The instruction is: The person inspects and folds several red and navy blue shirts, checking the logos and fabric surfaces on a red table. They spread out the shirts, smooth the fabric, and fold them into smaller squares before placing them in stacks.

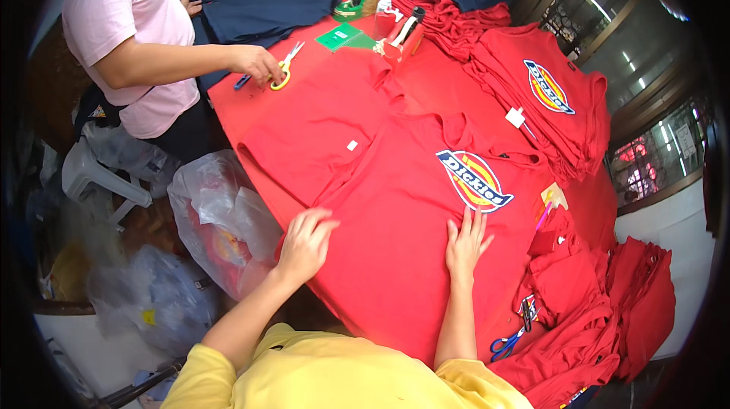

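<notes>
A red T-shirt (395, 242) with a printed oval logo is spread over the table in front of me. My right hand (465, 248) lies flat on it just below the logo, fingers stretched out. At the shirt's left side, near the table edge, my left hand (306, 245) rests with its fingers loosely extended, gripping nothing that I can see. Across the table to the left, a co-worker's hand (257, 64) touches the yellow-handled scissors (283, 74) beside a small blue tool (242, 82).
Stacked red shirts (544, 93) lie at the right, with more red garments (578, 310) and blue-handled scissors (506, 344) nearer me. Dark navy shirts (262, 6) and a green tape dispenser (356, 6) are at the back. Plastic bags (220, 211) and a white stool (103, 173) stand left.
</notes>
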Motion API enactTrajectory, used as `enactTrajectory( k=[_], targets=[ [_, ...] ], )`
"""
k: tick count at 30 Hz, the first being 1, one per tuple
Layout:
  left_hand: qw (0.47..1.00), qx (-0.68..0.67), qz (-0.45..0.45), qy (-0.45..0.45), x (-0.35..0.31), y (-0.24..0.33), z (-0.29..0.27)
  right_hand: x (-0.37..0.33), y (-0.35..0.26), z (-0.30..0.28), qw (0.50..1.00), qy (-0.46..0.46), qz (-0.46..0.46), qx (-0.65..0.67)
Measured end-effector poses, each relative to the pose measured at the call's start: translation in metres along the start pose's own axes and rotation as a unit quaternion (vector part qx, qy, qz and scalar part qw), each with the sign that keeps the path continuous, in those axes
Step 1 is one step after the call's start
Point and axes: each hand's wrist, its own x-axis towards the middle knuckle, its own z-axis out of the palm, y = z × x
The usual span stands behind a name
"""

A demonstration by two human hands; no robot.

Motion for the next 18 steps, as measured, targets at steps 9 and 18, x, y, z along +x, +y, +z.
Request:
enactTrajectory(
  k=[9,18],
  targets=[
    [0.967,0.187,-0.032,-0.170,0.070,-0.061,0.025,-0.067,0.039,-0.021,0.988,-0.075,0.131,-0.034],
    [0.993,0.029,0.106,-0.045,0.077,-0.006,0.049,0.068,-0.061,-0.008,0.928,-0.015,-0.211,0.308]
  ],
)
